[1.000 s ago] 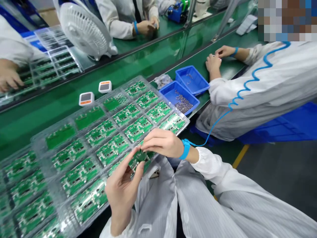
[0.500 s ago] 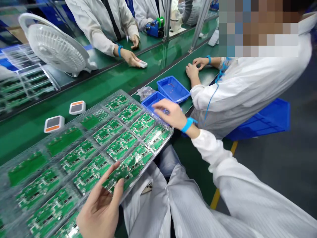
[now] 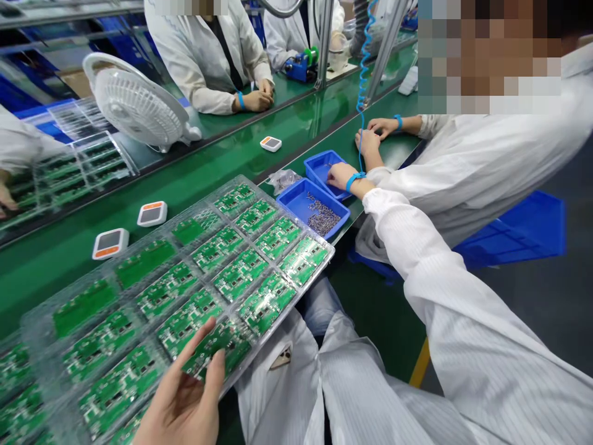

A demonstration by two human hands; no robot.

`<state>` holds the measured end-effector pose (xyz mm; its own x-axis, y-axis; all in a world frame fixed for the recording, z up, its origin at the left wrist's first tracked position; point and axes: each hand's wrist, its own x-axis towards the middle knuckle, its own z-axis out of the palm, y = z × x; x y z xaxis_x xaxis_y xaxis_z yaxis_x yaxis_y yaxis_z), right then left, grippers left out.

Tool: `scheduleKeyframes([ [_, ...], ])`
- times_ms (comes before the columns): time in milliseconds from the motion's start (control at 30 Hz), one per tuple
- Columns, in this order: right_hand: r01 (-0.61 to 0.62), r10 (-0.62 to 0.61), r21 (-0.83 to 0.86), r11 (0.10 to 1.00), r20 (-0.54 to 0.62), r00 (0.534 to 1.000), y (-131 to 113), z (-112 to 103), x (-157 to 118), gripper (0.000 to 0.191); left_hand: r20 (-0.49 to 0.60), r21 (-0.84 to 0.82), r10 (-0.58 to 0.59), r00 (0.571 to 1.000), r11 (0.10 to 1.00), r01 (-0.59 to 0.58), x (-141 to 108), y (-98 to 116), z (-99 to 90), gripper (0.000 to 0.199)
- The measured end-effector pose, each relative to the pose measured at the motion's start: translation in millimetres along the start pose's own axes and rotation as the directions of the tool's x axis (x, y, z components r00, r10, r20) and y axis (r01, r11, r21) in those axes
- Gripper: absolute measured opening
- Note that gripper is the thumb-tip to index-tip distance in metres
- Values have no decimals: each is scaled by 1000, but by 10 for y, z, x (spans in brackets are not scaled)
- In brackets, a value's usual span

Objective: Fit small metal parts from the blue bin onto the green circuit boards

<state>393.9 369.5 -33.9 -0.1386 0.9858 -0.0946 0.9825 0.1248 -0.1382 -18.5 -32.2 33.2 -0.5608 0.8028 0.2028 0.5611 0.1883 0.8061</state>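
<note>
My left hand [image 3: 185, 389] grips a green circuit board [image 3: 222, 346] between thumb and fingers, tilted over the near edge of a clear plastic tray [image 3: 332, 250]. Rows of similar green boards lie in the tray's pockets. My right hand [image 3: 343, 177], wearing a blue wristband, has its bent fingers in the farther blue bin [image 3: 317, 162]. Those fingertips look pinched together, and whatever they hold is hidden. Just in front, a nearer blue bin [image 3: 296, 201] contains a pile of small metal parts [image 3: 322, 216].
Two white-and-orange devices [image 3: 152, 214] lie beyond the tray, and another such device [image 3: 271, 143] is farther off. A clear bag [image 3: 283, 180] sits by the bins. A white fan [image 3: 139, 105] stands across the bench. A co-worker's hands [image 3: 370, 139] rest close to my right hand.
My right hand has moved from above the nearer bin into the farther one. Across the bench, a co-worker has let go of a white device and drawn their hands together.
</note>
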Motion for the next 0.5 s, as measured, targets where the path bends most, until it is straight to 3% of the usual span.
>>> scheduleKeyframes([
  [333,-21,20,29,999,17,1000,-18,44,173,18,0,-10,27,1000,1000,-27,29,77,-28,42],
  [500,-52,60,146,988,-48,997,2,-65,180,32,-20,-41,23,1000,999,-24,22,-13,-54,44],
])
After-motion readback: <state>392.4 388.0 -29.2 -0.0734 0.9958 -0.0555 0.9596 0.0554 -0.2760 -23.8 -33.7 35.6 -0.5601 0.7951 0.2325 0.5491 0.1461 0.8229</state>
